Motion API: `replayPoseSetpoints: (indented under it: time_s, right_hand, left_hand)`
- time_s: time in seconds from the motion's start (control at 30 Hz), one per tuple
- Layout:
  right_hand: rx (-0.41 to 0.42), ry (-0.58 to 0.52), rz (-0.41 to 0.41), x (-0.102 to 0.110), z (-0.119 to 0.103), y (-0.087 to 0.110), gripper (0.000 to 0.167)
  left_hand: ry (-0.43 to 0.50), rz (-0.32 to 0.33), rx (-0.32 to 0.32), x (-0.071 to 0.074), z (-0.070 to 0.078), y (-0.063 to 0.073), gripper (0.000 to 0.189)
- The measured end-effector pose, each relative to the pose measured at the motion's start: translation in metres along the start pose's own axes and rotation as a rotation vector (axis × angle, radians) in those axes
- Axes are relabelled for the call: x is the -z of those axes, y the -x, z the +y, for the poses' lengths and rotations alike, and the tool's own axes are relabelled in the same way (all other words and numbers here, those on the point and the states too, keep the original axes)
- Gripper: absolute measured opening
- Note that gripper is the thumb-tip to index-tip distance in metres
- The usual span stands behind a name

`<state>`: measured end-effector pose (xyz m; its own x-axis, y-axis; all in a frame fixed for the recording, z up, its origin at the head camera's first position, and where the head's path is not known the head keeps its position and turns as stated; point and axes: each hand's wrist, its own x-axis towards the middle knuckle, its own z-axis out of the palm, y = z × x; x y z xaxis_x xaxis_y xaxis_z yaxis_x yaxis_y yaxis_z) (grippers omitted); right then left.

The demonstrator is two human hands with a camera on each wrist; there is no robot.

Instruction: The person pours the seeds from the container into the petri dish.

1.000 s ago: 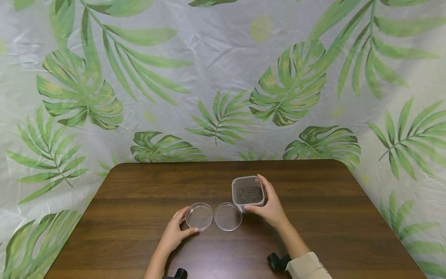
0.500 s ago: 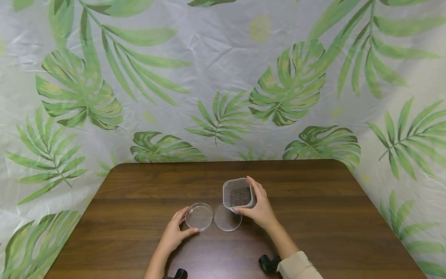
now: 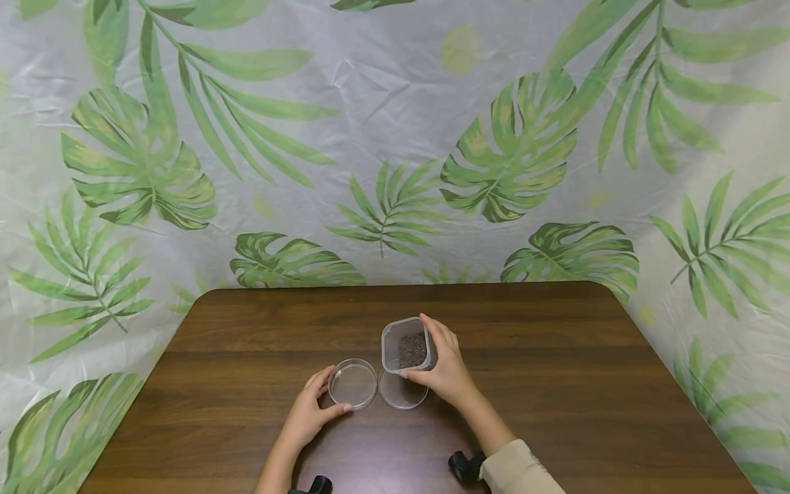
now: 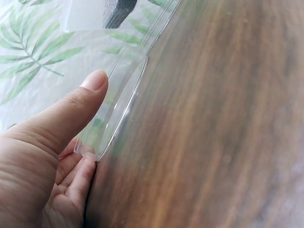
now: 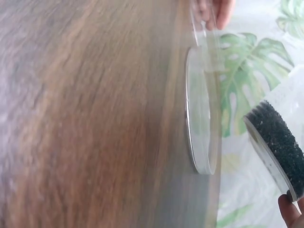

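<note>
Two clear petri dish halves lie side by side on the table. My left hand holds the left petri dish at its rim, thumb on the near side and fingers on the far side. My right hand grips a clear square plastic container by its right side. Dark, soil-like grains fill its lower part. The container is raised and tipped to the left, overlapping the back of the right petri dish in the head view. In the right wrist view, the dark grains slope inside the tilted container.
The brown wooden table reaches back to a leaf-patterned curtain. A black wrist camera sits under the right forearm, and another black camera under the left.
My right hand has carried the container left, from beside the right petri dish to over its back part, tilting it more. The left hand and both dishes stay put.
</note>
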<state>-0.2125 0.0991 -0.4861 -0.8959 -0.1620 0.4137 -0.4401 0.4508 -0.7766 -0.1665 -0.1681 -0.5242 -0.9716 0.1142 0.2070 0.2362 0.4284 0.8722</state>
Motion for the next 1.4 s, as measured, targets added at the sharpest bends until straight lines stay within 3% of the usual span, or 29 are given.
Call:
replayPoseSetpoints:
  time_s: [0.1,0.37,0.57,0.67,0.9,0.97,1.4]
  right_hand:
    - [0.022,0.03,-0.007,-0.003,-0.002,-0.001,0.104]
    - [0.103,0.119,-0.015,-0.011,-0.005,-0.004,0.103]
    - [0.158,0.162,-0.016,-0.017,-0.006,-0.006,0.102]
    - [0.183,0.177,-0.019,-0.019,-0.007,-0.007,0.102]
    - [0.221,0.209,-0.023,-0.025,-0.007,-0.009,0.102]
    - [0.236,0.215,-0.024,-0.027,-0.008,-0.009,0.103]
    - [0.265,0.327,-0.064,-0.036,-0.016,-0.007,0.102]
  left_hand:
    - [-0.015,0.001,0.01,-0.003,-0.015,-0.002,0.079]
    - [0.007,-0.011,0.003,0.003,0.02,0.003,0.074]
    - [-0.018,-0.023,0.019,0.006,0.027,0.004,0.074]
    - [-0.018,-0.021,0.012,0.005,0.023,0.003,0.074]
    - [-0.026,-0.015,0.032,-0.002,-0.012,-0.001,0.079]
    - [-0.031,-0.015,0.037,-0.002,-0.016,-0.002,0.081]
    - [-0.033,-0.006,0.033,-0.003,-0.017,-0.002,0.083]
